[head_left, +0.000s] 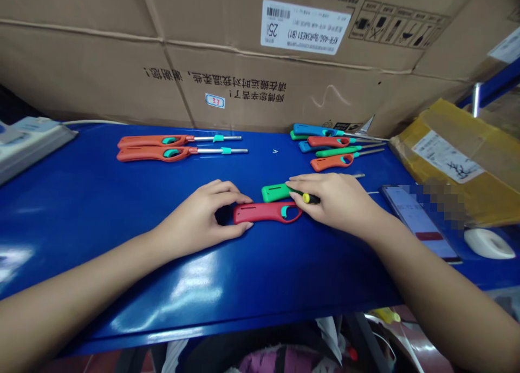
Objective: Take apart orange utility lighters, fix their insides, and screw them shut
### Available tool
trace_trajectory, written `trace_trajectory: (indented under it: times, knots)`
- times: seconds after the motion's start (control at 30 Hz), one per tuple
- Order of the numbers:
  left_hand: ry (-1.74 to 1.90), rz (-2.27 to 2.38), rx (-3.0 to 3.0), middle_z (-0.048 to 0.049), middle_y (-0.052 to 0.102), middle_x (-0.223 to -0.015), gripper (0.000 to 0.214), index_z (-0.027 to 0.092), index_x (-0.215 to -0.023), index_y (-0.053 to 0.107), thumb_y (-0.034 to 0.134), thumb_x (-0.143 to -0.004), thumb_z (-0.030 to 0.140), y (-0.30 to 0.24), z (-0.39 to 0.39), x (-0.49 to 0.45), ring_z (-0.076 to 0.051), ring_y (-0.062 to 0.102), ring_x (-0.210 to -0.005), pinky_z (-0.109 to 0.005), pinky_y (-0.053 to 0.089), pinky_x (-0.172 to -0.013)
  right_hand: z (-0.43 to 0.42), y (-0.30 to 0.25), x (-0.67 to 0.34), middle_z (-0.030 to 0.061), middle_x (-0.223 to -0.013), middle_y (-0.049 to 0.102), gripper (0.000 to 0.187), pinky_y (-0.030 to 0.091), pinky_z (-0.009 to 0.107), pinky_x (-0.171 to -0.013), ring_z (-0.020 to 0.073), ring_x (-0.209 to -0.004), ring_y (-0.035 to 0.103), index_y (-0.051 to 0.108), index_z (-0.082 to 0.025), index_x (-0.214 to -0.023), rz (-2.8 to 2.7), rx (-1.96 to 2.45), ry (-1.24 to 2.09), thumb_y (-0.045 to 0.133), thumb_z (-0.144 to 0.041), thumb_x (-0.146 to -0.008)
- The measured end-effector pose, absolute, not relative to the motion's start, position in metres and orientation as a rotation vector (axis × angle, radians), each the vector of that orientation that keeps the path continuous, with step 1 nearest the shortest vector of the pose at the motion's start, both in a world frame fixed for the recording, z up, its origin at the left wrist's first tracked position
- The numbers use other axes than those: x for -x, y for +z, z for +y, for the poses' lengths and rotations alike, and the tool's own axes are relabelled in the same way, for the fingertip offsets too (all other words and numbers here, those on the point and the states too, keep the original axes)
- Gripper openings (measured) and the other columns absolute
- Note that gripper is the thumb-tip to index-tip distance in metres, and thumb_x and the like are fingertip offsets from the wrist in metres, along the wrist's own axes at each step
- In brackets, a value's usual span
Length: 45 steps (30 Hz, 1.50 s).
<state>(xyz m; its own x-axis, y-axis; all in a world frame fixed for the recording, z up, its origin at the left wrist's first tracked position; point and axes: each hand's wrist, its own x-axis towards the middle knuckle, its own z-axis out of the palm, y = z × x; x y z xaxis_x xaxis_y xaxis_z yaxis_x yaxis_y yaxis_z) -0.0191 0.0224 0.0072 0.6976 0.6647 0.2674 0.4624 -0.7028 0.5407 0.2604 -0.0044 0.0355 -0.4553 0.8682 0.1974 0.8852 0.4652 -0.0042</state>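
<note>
My left hand [207, 213] grips the butt end of a red gas lighter [264, 213] between fingers and thumb. The lighter lies flat on the blue table, its turquoise trigger showing and its front end hidden by my right hand. Just behind it lies a green gas lighter [275, 192]. My right hand [329, 197] is closed over the green lighter's middle, fingertips on its body. Under that palm a yellow-and-black handle end [310, 198] sticks out, perhaps a screwdriver's; the rest is covered.
Two orange lighters [154, 154] lie at the back left. A pile of several coloured lighters [333, 151] lies at the back right. Beyond stands a large carton [227, 48]. To the right are a phone [422, 221], a yellow taped parcel [467, 151] and a white mouse [489, 243]. A power strip [32, 143] sits left.
</note>
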Motion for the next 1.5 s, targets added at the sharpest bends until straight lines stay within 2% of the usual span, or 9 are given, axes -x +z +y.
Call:
trace_trajectory:
  times: [0.17,0.37,0.5,0.6,0.7,0.8,1.07,1.27,1.5]
  knots:
    - [0.631,0.885,-2.41,-0.0054,0.069,-0.106,0.032,0.021,-0.114,0.07,0.072,-0.087,0.038,0.006,0.021,0.016,-0.021,0.064,-0.098,-0.038,0.048,-0.094,0.0,0.044,-0.272,-0.0001,-0.119,0.075,0.022,0.055,0.03,-0.072,0.0219,-0.103,0.073,0.075,-0.027,-0.11,-2.461,1.569,-0.042,0.058,-0.032,-0.097]
    - [0.609,0.93,-2.357,-0.0065,0.069,-0.109,0.034,0.023,-0.118,0.068,0.072,-0.087,0.035,0.008,0.022,0.016,-0.023,0.064,-0.098,-0.041,0.049,-0.091,0.013,0.049,-0.295,0.0032,-0.127,0.069,0.03,0.05,0.031,-0.056,0.0238,-0.095,0.073,0.069,-0.027,-0.12,-2.285,1.947,-0.183,0.055,-0.025,-0.094]
    - [0.611,0.916,-2.355,-0.0083,0.065,-0.123,0.045,0.027,-0.134,0.058,0.068,-0.09,0.034,0.008,0.024,0.017,-0.024,0.062,-0.109,-0.042,0.05,-0.097,0.027,0.046,-0.32,0.0079,-0.126,0.066,0.035,0.049,0.031,-0.053,0.0245,-0.091,0.073,0.065,-0.026,-0.127,-2.166,2.147,-0.198,0.052,-0.024,-0.094]
    - [0.517,0.923,-2.485,-0.0119,0.053,-0.144,0.067,0.028,-0.151,0.039,0.066,-0.092,0.043,0.007,0.025,0.018,-0.031,0.054,-0.127,-0.049,0.047,-0.105,0.036,0.04,-0.335,0.0091,-0.125,0.064,0.034,0.052,0.033,-0.058,0.0245,-0.09,0.071,0.066,-0.025,-0.126,-2.159,2.153,-0.103,0.055,-0.027,-0.094]
    - [0.349,0.893,-2.629,-0.015,0.033,-0.162,0.089,0.025,-0.161,0.018,0.063,-0.091,0.058,0.007,0.025,0.016,-0.038,0.038,-0.143,-0.059,0.041,-0.112,0.041,0.034,-0.342,0.0075,-0.12,0.066,0.032,0.056,0.035,-0.072,0.0244,-0.093,0.07,0.068,-0.024,-0.122,-2.191,2.041,0.088,0.06,-0.026,-0.091]
    - [0.23,0.801,-2.708,-0.0147,0.021,-0.167,0.09,0.023,-0.163,0.009,0.054,-0.095,0.061,0.009,0.028,0.008,-0.037,0.029,-0.15,-0.062,0.033,-0.118,0.042,0.031,-0.339,0.0084,-0.119,0.07,0.035,0.056,0.039,-0.085,0.0265,-0.103,0.069,0.067,-0.021,-0.125,-2.209,1.909,0.228,0.06,-0.029,-0.092]
    - [0.179,0.773,-2.751,-0.0121,0.023,-0.167,0.061,0.02,-0.16,0.02,0.035,-0.106,0.044,0.007,0.035,-0.043,-0.028,0.026,-0.154,-0.058,0.024,-0.125,0.042,0.031,-0.317,0.001,-0.111,0.076,0.02,0.055,0.034,-0.086,0.0222,-0.1,0.071,0.073,-0.025,-0.108,-2.061,1.834,0.267,0.058,-0.027,-0.095]
    - [0.214,0.76,-2.774,-0.016,0.02,-0.167,0.062,0.013,-0.159,0.022,0.032,-0.106,0.044,0.002,0.038,-0.08,-0.029,0.022,-0.155,-0.054,0.021,-0.127,0.049,0.036,-0.336,0.0046,-0.136,0.065,0.038,0.058,0.039,-0.077,0.0287,-0.105,0.071,0.067,-0.024,-0.125,-1.938,2.136,-0.017,0.054,-0.017,-0.09]
    - [0.278,0.62,-2.894,-0.0159,0.022,-0.166,0.067,0.009,-0.158,0.026,0.038,-0.104,0.046,0.006,0.063,-0.11,-0.029,0.016,-0.156,-0.056,0.013,-0.127,0.061,0.031,-0.357,0.0044,-0.14,0.064,0.044,0.053,0.04,-0.102,0.0267,-0.121,0.064,0.067,-0.022,-0.126,-2.015,2.053,0.115,0.055,-0.012,-0.085]
